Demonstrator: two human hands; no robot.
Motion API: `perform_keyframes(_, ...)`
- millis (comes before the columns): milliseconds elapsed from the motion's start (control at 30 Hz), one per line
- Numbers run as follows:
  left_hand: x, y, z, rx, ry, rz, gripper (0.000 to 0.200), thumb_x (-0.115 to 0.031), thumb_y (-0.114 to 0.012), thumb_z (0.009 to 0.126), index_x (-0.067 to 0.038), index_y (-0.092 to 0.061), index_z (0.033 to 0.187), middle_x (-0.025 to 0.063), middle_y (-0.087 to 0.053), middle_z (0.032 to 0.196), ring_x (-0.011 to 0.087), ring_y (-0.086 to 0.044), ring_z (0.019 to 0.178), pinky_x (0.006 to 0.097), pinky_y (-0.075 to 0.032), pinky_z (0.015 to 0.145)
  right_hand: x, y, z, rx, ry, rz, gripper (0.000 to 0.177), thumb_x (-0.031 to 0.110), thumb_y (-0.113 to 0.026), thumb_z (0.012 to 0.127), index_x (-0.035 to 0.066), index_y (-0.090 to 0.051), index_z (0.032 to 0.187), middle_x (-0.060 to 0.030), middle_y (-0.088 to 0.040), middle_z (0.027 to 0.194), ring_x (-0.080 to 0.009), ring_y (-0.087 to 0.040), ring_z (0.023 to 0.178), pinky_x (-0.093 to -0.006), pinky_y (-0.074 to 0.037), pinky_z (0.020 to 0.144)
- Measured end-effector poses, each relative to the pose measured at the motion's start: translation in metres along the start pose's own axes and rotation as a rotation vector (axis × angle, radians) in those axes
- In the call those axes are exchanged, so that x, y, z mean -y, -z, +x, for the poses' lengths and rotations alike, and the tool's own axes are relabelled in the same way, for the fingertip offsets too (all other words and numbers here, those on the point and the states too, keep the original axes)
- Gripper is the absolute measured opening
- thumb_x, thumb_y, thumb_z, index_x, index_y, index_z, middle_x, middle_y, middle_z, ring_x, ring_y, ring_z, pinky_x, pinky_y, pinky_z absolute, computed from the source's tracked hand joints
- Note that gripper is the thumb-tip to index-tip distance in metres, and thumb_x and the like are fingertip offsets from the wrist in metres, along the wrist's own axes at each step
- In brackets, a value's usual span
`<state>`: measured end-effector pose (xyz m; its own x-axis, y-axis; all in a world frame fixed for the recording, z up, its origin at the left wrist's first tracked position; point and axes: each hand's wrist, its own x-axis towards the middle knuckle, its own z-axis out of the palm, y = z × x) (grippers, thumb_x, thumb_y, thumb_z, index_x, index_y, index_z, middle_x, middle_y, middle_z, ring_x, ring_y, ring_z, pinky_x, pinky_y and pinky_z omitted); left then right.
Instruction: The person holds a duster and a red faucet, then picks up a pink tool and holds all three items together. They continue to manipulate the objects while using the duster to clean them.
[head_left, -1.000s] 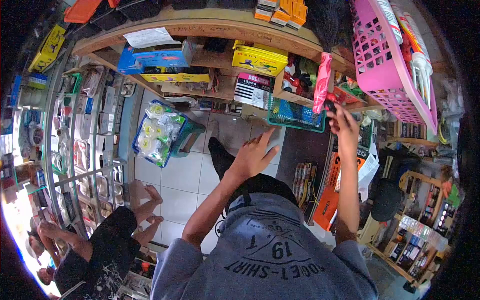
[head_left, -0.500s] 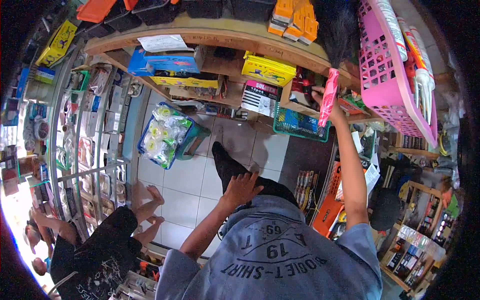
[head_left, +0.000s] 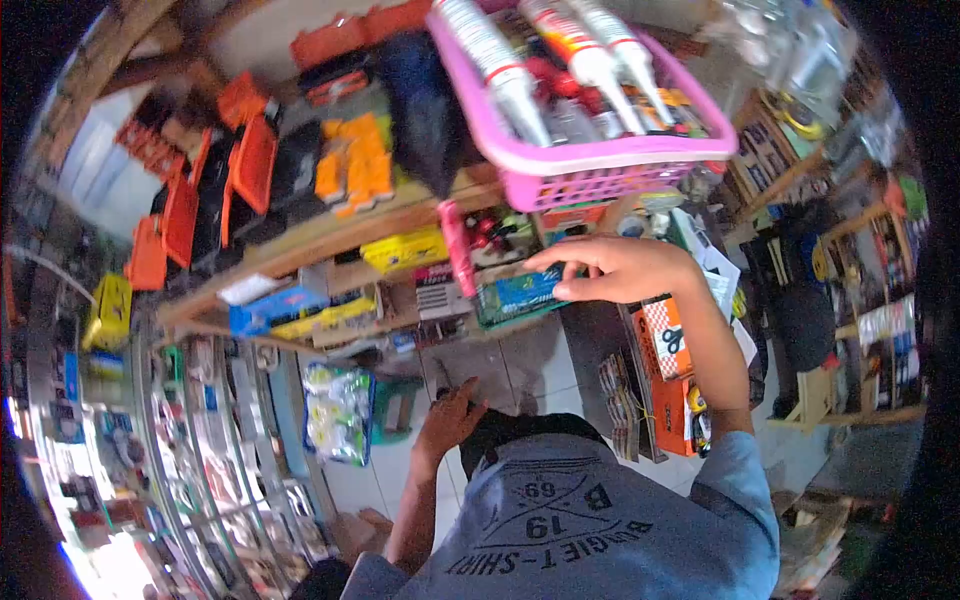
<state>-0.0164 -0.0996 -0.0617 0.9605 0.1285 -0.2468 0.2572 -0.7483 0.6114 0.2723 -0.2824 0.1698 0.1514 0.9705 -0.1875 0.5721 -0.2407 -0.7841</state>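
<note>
My right hand (head_left: 625, 270) is raised in front of the shelf, thumb and fingers apart, with nothing in it. Just beyond its fingertips, in this view, is a green basket (head_left: 530, 315) with blue packs in it. A duster with a pink handle (head_left: 457, 245) and dark bristles (head_left: 420, 120) hangs at the shelf edge, left of that hand. Small red and black items (head_left: 488, 236) lie in the compartment behind the handle. Low near my knee (head_left: 530, 428), my left hand (head_left: 453, 418) has its fingers stretched out, holding nothing.
Above my right hand stands a pink basket (head_left: 640, 152) of nozzled white tubes (head_left: 495, 75). Orange boxes (head_left: 352, 165) sit on the upper shelf (head_left: 290, 235). Bagged goods fill a blue-rimmed tray (head_left: 340, 415) at left. An orange box (head_left: 665, 335) is below my right forearm.
My right hand has come out of the shelf compartment, back toward me. The view has tilted up and swung, so the pink basket and duster appear further left.
</note>
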Motion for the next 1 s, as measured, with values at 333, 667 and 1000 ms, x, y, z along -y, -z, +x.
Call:
perform_keyframes(333, -0.097, -0.028, 0.029, 0.242, -0.343, 0.177, 0.061, -0.047, -0.047, 0.095, -0.001, -0.045, 0.134, 0.024, -0.057, 0.124, 0.0417, -0.055, 0.113, 0.0488, -0.041, 0.098, 0.072, 0.119, -0.008, -0.665, 0.183, -0.398, 0.036, 0.031, -0.062, 0.093, 0.005, -0.062, 0.117, -0.0084, -0.067, 0.091, -0.0143, -0.06, 0.078, -0.0314, -0.047, 0.072)
perform_keyframes(667, -0.087, -0.023, 0.016, 0.258, -0.285, -0.044, 0.058, -0.044, -0.05, 0.096, -0.005, -0.041, 0.138, 0.0245, -0.053, 0.13, 0.038, -0.054, 0.118, 0.0463, -0.043, 0.098, 0.033, 0.184, 0.101, -0.397, 0.059, -0.95, 0.046, 0.025, -0.083, 0.065, 0.009, -0.068, 0.106, -0.0143, -0.068, 0.104, -0.0312, -0.063, 0.097, -0.0422, -0.049, 0.083)
perform_keyframes(1000, -0.05, -0.03, -0.029, 0.232, -0.027, -0.265, 0.055, -0.038, -0.057, 0.095, -0.006, -0.043, 0.137, 0.0204, -0.06, 0.12, 0.0338, -0.06, 0.111, 0.0428, -0.048, 0.091, 0.066, 0.198, 0.073, -0.552, 0.313, -0.745, 0.027, 0.017, -0.076, 0.072, 0.002, -0.069, 0.094, -0.0142, -0.071, 0.088, -0.0272, -0.068, 0.079, -0.0381, -0.052, 0.069)
